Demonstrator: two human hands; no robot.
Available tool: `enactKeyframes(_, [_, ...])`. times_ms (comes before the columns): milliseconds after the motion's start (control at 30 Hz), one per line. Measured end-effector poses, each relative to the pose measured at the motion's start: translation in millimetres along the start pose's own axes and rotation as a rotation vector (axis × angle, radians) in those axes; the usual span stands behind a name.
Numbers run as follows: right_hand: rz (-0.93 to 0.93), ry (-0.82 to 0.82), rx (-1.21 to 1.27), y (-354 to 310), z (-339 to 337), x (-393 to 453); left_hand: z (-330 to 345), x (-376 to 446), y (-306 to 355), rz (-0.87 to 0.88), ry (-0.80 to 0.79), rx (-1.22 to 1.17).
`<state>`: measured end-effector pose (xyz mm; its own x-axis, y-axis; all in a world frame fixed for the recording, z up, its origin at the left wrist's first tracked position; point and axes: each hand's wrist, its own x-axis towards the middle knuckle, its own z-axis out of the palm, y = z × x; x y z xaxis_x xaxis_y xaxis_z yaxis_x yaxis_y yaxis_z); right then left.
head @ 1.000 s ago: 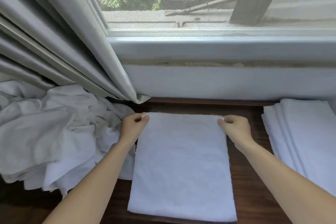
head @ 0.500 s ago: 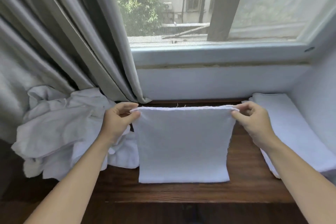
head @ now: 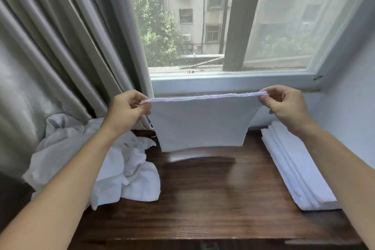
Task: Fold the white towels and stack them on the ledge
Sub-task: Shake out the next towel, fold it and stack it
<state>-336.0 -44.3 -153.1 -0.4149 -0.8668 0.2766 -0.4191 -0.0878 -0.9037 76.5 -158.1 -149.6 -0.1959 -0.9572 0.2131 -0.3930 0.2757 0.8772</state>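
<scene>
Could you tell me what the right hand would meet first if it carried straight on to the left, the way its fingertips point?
Probably only the folded towel the right hand already pinches; beyond it, the left hand gripping the opposite corner. Depth between them looks roughly level.

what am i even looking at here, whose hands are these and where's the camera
There is no machine here. A person wears a camera on the head, so you look down along their bare arms. The left hand and right hand each pinch a top corner of a folded towel, holding it up above a dark wooden ledge under a window. On the left lies a crumpled pile of unfolded towels, beside a grey curtain. On the right sits the stack of folded ones.
</scene>
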Motion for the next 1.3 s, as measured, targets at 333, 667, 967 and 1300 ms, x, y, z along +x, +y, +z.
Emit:
enactKeyframes(333, [0.199, -0.260, -0.249, 68, 8, -135, 15, -123, -81, -0.156, -0.306, 0.217])
enactKeyframes(667, [0.433, -0.412, -0.378, 130, 26, -235, 37, -212, -142, -0.350, -0.508, 0.370])
enactKeyframes(967, [0.505, -0.207, -0.246, 152, 56, -138, 77, -104, -158, -0.385, -0.241, 0.156])
enactKeyframes(1300, [0.760, -0.196, -0.245, 217, 94, -68, 143, -30, -207, -0.707, -0.111, 0.109])
